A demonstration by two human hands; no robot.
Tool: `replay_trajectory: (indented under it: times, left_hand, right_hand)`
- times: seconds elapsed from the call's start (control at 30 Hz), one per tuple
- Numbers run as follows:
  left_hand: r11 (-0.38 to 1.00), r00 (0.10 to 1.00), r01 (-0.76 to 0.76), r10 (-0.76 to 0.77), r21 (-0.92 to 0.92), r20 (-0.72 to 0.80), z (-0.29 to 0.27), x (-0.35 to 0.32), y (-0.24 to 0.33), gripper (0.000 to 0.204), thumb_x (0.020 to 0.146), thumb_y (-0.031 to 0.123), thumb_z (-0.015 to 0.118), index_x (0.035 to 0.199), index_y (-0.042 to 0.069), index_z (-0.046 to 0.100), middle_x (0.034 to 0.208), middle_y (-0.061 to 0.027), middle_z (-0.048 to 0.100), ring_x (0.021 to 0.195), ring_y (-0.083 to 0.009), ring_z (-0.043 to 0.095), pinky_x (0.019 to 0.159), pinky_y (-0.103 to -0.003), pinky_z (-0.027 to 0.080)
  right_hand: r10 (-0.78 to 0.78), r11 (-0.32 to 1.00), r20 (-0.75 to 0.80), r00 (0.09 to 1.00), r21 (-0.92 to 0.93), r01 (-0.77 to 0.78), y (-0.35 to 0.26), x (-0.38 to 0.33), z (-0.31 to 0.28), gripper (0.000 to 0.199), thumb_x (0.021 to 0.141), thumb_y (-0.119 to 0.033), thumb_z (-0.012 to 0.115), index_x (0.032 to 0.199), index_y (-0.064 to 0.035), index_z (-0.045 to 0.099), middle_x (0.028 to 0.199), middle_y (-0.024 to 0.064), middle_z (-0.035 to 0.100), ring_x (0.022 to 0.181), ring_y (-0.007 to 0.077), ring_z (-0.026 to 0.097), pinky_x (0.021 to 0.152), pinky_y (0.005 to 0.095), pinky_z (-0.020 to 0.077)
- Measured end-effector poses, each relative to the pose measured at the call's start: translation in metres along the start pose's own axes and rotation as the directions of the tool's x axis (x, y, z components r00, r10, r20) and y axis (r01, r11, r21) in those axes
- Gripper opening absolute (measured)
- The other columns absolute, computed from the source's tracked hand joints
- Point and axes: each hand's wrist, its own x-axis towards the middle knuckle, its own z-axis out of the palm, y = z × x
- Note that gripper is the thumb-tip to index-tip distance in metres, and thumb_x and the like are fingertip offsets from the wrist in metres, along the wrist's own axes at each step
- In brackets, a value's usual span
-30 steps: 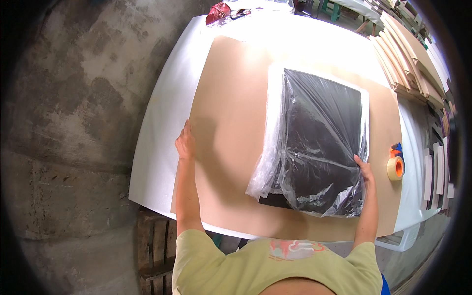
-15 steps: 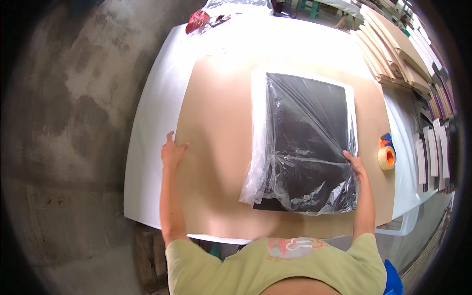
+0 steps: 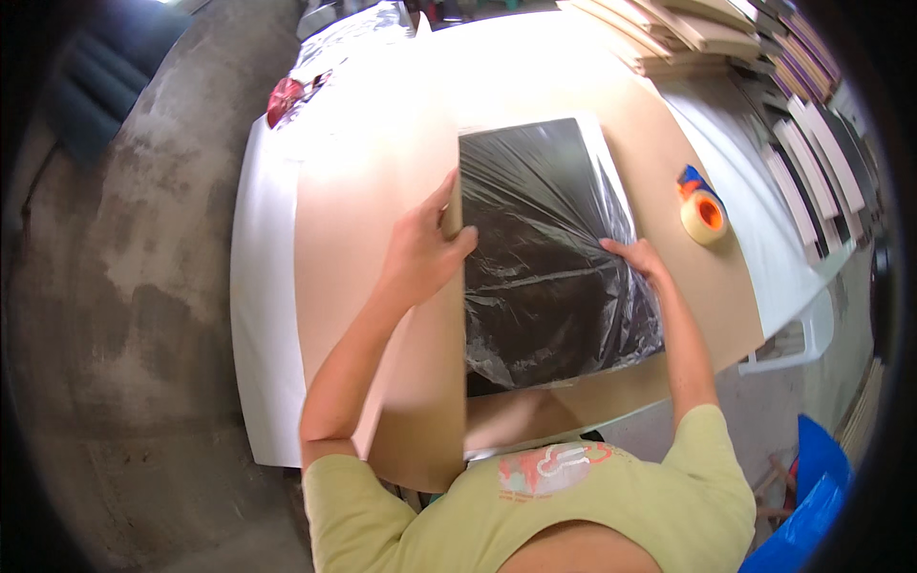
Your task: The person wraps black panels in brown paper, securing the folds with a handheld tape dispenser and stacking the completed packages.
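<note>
The left hand [image 3: 425, 248] held the lifted edge of a brown sheet [image 3: 420, 411] against or over a film-wrapped black panel [image 3: 535, 267], nearer the table's [image 3: 263, 315] front edge. The right hand [image 3: 642, 256] touched the panel's right side; I couldn't tell whether it gripped. Tape [image 3: 693, 223] lay toward the table's right edge.

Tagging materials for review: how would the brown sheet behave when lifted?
The brown sheet seems flexible but not limp: its raised side bends smoothly at the left hand. It is probably light, since one hand holds that side up. The plastic-wrapped black panel on it may pin the rest.
</note>
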Motion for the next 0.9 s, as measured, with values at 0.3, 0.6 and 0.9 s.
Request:
replay_trajectory:
  times: [0.3,0.6,0.9]
  left_hand:
    - [0.916,0.986,0.091,-0.138,0.390,0.095,0.256,0.043,-0.027,0.065,0.071,0.003,0.052,0.135,0.003,0.038,0.090,-0.0278,0.060,0.087,-0.0411,0.059,0.076,-0.049,0.046]
    - [0.896,0.996,0.052,-0.077,0.442,0.039,0.279,0.040,-0.029,0.059,0.070,0.004,0.053,0.128,-0.005,0.042,0.077,-0.0247,0.063,0.073,-0.0400,0.062,0.070,-0.047,0.048]
    - [0.968,0.984,0.134,-0.155,0.213,0.083,0.286,0.034,-0.039,0.050,0.083,0.027,0.044,0.123,-0.002,0.047,0.077,-0.0228,0.064,0.078,-0.0398,0.062,0.075,-0.047,0.047]
  right_hand:
    - [-0.102,0.987,-0.060,0.993,-0.133,0.093,0.041,0.038,0.004,0.087,0.054,-0.066,0.074,0.089,0.0131,0.064,0.088,0.0212,0.066,0.083,0.0240,0.064,0.076,0.0349,0.0482]
    - [-0.075,0.980,-0.050,0.996,-0.189,0.065,0.028,0.024,-0.001,0.101,0.048,-0.082,0.063,0.080,0.0144,0.064,0.086,0.0310,0.063,0.085,0.0362,0.065,0.075,0.0402,0.0504]
    - [-0.066,0.997,-0.041,0.997,-0.036,0.065,0.032,0.027,0.000,0.107,0.048,-0.074,0.071,0.102,0.0173,0.057,0.102,0.0319,0.060,0.098,0.0341,0.061,0.084,0.0386,0.0476]
